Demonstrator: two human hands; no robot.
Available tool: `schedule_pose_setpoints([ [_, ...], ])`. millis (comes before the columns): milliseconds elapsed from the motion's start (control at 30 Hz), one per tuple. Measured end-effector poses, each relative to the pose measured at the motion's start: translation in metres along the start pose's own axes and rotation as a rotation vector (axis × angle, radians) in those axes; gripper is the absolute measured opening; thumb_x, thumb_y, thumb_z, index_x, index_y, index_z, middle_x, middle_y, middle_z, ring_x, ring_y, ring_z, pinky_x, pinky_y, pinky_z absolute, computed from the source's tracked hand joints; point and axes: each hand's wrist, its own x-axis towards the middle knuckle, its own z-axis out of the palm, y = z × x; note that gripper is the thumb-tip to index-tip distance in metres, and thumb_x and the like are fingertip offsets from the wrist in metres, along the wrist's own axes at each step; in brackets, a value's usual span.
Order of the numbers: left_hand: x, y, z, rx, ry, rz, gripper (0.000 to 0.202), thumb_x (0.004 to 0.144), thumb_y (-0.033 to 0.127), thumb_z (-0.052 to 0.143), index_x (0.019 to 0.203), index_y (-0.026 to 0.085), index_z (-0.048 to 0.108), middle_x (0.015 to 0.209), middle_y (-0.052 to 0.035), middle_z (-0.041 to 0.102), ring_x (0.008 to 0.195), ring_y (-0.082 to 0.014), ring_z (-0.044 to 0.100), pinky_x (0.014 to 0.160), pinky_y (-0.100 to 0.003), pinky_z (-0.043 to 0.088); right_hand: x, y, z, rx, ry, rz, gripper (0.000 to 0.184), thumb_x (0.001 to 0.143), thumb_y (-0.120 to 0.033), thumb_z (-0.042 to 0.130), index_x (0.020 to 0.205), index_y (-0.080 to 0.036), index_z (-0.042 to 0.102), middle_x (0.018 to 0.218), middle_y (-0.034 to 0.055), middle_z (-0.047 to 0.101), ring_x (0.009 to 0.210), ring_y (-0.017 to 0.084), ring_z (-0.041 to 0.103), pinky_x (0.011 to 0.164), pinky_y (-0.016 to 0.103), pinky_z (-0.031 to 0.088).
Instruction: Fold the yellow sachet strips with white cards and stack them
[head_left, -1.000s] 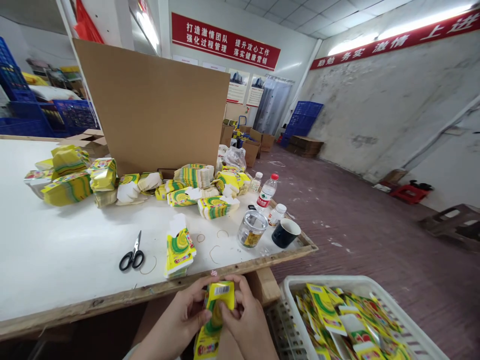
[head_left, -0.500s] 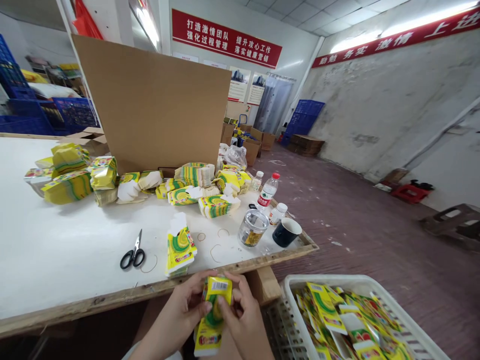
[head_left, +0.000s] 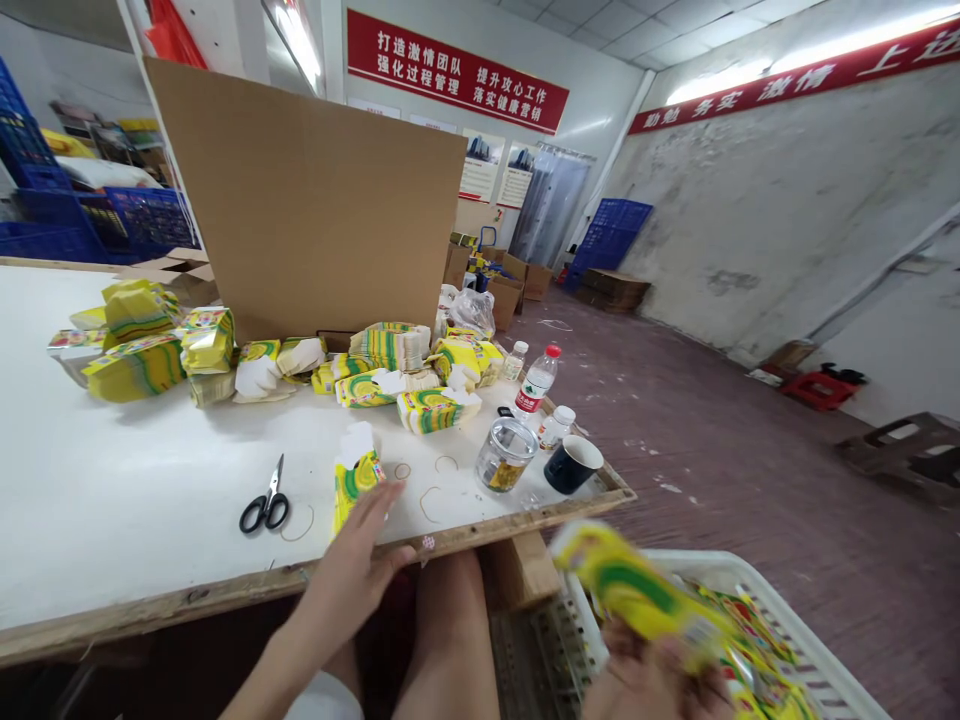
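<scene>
My left hand [head_left: 360, 560] reaches over the table edge, fingers stretched and apart, beside a small stack of flat yellow cartons [head_left: 352, 485]. Its fingertips overlap the stack's right side; whether they touch it I cannot tell. Off to the right, my right hand [head_left: 656, 675] grips a yellow-and-green carton [head_left: 637, 585], blurred by motion. This carton is above the white plastic basket [head_left: 757, 570], in which several similar yellow cartons [head_left: 757, 640] lie in a loose heap.
Black-handled scissors [head_left: 266, 505] and rubber bands [head_left: 430, 505] lie on the white table [head_left: 187, 490]. Bundled cartons [head_left: 390, 345] line its back before a large cardboard sheet [head_left: 315, 210]. A clear jar [head_left: 506, 457], dark mug [head_left: 574, 465] and water bottle [head_left: 537, 385] stand at the right corner.
My hands have parted. The right carried the carton from in front of me rightward over the basket; the left let go of it and moved up-left to the stack on the table.
</scene>
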Motion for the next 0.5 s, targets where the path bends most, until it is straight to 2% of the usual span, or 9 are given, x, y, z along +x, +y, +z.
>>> schedule_pose_setpoints([
  [67, 0.010, -0.022, -0.009, 0.239, 0.075, 0.024, 0.059, 0.082, 0.020, 0.065, 0.140, 0.021, 0.053, 0.150, -0.0138, 0.051, 0.144, -0.0335, 0.037, 0.120, -0.060, 0.020, 0.011, 0.004, -0.009, 0.116, 0.147, 0.026, 0.015, 0.082, -0.038, 0.075, 0.091, -0.028, 0.067, 0.096, -0.0009, 0.071, 0.072, 0.015, 0.064, 0.062, 0.027, 0.051],
  [100, 0.013, -0.031, -0.012, 0.306, 0.079, 0.024, 0.053, 0.082, 0.019, 0.064, 0.134, 0.020, 0.059, 0.145, -0.0143, 0.057, 0.140, -0.0341, 0.044, 0.118, -0.062, 0.022, 0.011, 0.009, -0.011, 0.101, 0.125, 0.105, 0.017, 0.080, -0.040, 0.076, 0.087, -0.027, 0.068, 0.093, 0.0006, 0.071, 0.069, 0.016, 0.064, 0.059, 0.028, 0.051],
  [167, 0.017, -0.043, -0.016, 0.356, 0.076, 0.020, 0.037, 0.084, 0.019, 0.062, 0.120, 0.020, 0.069, 0.133, -0.0131, 0.068, 0.129, -0.0330, 0.057, 0.114, -0.059, 0.034, 0.002, 0.022, -0.009, 0.012, 0.011, 0.266, 0.024, 0.076, -0.043, 0.078, 0.088, -0.024, 0.070, 0.085, 0.0027, 0.072, 0.060, 0.016, 0.061, 0.053, 0.029, 0.049],
  [267, 0.016, -0.044, -0.019, 0.351, 0.092, 0.037, 0.025, 0.090, 0.023, 0.056, 0.105, 0.024, 0.076, 0.119, -0.0076, 0.076, 0.113, -0.0288, 0.070, 0.102, -0.046, 0.053, -0.025, 0.039, 0.006, -0.097, -0.228, 0.414, 0.031, 0.075, -0.047, 0.078, 0.091, -0.022, 0.073, 0.075, 0.0023, 0.072, 0.056, 0.016, 0.060, 0.052, 0.029, 0.050],
  [367, 0.008, -0.034, -0.022, 0.351, 0.166, 0.066, 0.029, 0.094, 0.025, 0.050, 0.108, 0.024, 0.075, 0.116, -0.0077, 0.077, 0.109, -0.0290, 0.072, 0.098, -0.045, 0.056, -0.049, 0.041, 0.032, -0.155, -0.431, 0.562, 0.039, 0.076, -0.056, 0.075, 0.091, -0.020, 0.076, 0.070, 0.0034, 0.073, 0.056, 0.017, 0.061, 0.052, 0.028, 0.050],
  [433, -0.001, -0.023, -0.021, 0.321, 0.237, 0.171, 0.032, 0.095, 0.021, 0.048, 0.113, 0.024, 0.074, 0.121, -0.0086, 0.075, 0.115, -0.0285, 0.069, 0.103, -0.044, 0.053, -0.060, 0.037, 0.050, -0.160, -0.561, 0.652, 0.049, 0.079, -0.063, 0.068, 0.094, -0.018, 0.077, 0.076, 0.0071, 0.076, 0.057, 0.018, 0.062, 0.050, 0.028, 0.048],
  [500, -0.010, -0.011, -0.015, 0.247, 0.245, 0.389, 0.036, 0.094, 0.012, 0.047, 0.118, 0.026, 0.072, 0.123, -0.0068, 0.074, 0.120, -0.0259, 0.066, 0.107, -0.041, 0.051, -0.066, 0.034, 0.065, -0.136, -0.671, 0.677, 0.051, 0.083, -0.063, 0.063, 0.097, -0.017, 0.078, 0.078, 0.0081, 0.076, 0.058, 0.018, 0.063, 0.049, 0.027, 0.046],
])
